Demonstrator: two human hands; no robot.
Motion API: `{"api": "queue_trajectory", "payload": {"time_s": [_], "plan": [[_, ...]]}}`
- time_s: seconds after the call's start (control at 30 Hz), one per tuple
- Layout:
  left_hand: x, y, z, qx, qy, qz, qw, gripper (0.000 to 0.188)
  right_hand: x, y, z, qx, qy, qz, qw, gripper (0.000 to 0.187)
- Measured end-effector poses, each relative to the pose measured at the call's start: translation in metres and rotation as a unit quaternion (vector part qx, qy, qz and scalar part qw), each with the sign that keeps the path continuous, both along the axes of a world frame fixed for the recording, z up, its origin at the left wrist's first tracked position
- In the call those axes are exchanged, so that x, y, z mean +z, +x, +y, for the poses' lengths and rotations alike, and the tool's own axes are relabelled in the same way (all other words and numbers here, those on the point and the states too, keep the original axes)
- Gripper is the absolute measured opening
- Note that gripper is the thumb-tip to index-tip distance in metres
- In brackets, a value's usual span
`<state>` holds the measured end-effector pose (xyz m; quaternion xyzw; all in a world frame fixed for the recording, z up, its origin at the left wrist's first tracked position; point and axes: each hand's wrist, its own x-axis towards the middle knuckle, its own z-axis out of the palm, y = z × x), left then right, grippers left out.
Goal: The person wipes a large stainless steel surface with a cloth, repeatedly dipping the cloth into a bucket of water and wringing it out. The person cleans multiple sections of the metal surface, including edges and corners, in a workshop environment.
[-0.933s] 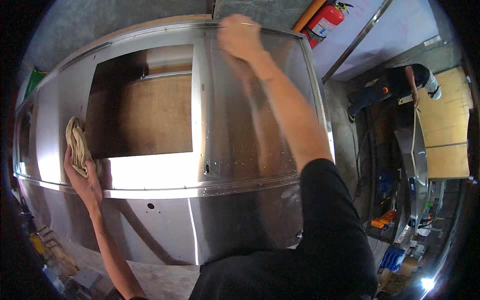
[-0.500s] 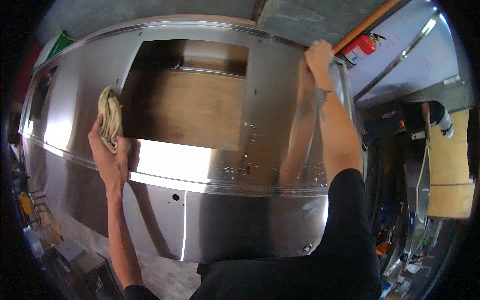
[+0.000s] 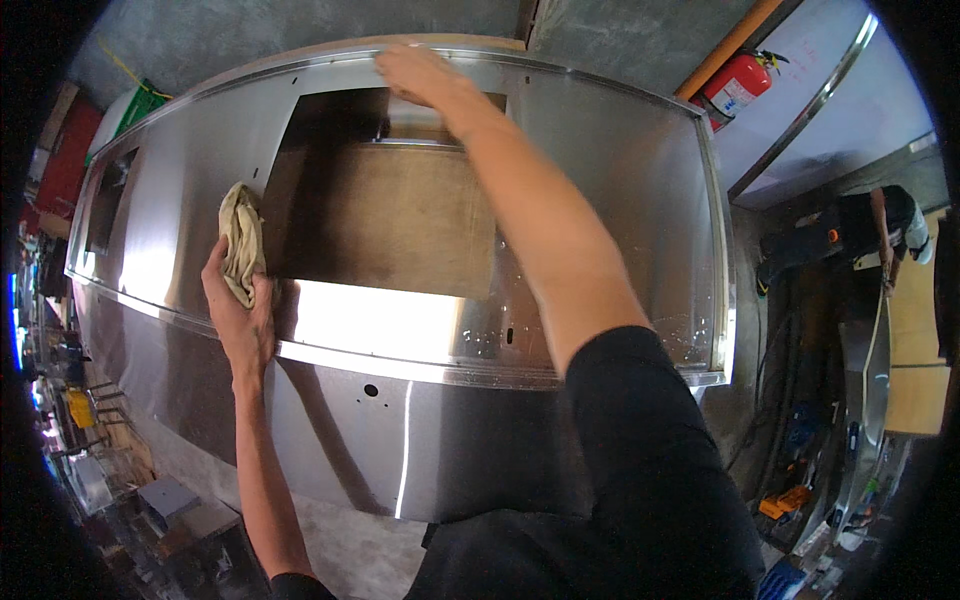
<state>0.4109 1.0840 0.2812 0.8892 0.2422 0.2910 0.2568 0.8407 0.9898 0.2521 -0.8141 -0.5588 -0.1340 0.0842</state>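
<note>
My left hand [image 3: 240,322] is closed around a folded cream cloth [image 3: 241,245], held up at the left side of a rectangular opening in a shiny steel worktop [image 3: 620,190]. My right arm reaches across that opening. At the worktop's far raised edge, my right hand [image 3: 415,76] is slightly blurred, its fingers curled together. Whatever may be in those fingers is hidden. Through the opening a brown wooden-looking surface [image 3: 390,220] shows. Small droplets or specks lie on the steel to the right of the opening.
A red fire extinguisher [image 3: 738,84] stands beyond the far right corner. Another person [image 3: 860,230] bends over at the right, near a long metal piece [image 3: 862,390] and yellowish boards [image 3: 915,400]. A smaller opening [image 3: 112,200] is cut at the worktop's left end. Clutter lines the left side.
My right hand has moved left along the far edge, from near the far right corner to above the opening. The left hand still grips the cloth. The view has shifted slightly.
</note>
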Motion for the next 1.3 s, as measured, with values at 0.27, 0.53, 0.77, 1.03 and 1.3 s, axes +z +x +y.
{"api": "queue_trajectory", "payload": {"time_s": [0.27, 0.53, 0.77, 1.03, 1.3], "plan": [[0.004, -0.004, -0.008, 0.003, 0.045, -0.01, 0.999, 0.059, 0.016, 0.013, -0.303, -0.127, 0.044, -0.042, 0.99, 0.033], [0.009, 0.003, -0.015, -0.004, 0.04, 0.01, 0.999, 0.058, -0.01, 0.017, -0.311, -0.385, 0.131, -0.053, 0.912, 0.03], [0.001, 0.003, -0.003, -0.027, 0.052, 0.004, 0.998, 0.06, -0.002, -0.065, -0.229, -0.166, 0.175, 0.105, 0.965, 0.035], [-0.002, -0.003, -0.004, -0.025, 0.067, 0.0, 0.997, 0.059, 0.048, -0.225, -0.394, 0.135, -0.025, 0.272, 0.952, 0.038], [-0.007, 0.01, 0.002, -0.046, 0.033, -0.012, 0.998, 0.058, 0.01, -0.037, -0.355, -0.258, 0.107, -0.042, 0.959, 0.017]]}}
